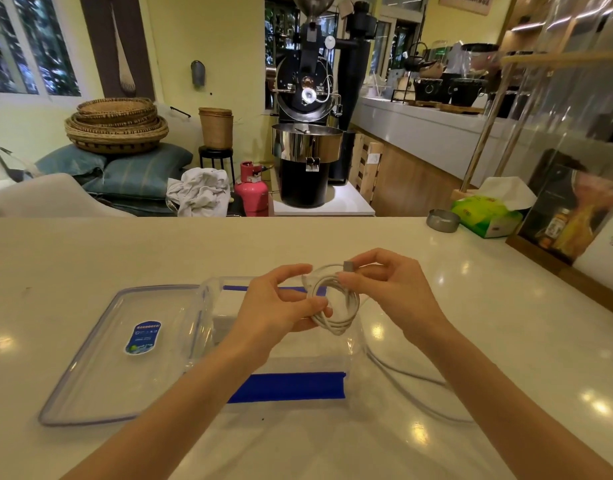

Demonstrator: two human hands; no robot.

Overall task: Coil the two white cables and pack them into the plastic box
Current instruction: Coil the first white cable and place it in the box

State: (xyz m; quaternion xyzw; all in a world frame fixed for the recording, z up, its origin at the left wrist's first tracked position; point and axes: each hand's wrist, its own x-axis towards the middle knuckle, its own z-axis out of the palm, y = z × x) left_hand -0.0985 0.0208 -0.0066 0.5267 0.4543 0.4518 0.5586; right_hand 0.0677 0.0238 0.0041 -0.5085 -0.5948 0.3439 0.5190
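Note:
A white cable, wound into a small coil, hangs above the clear plastic box in the middle of the table. My left hand pinches the coil on its left side. My right hand pinches the cable's end just behind its grey plug, at the top of the coil. A second white cable lies loose on the table right of the box, passing under my right forearm. The box has blue clips on its near and far sides.
The box's clear lid, with a blue label, lies flat to the left of the box. A metal ashtray and a green tissue pack sit at the table's far right, beside a glass case.

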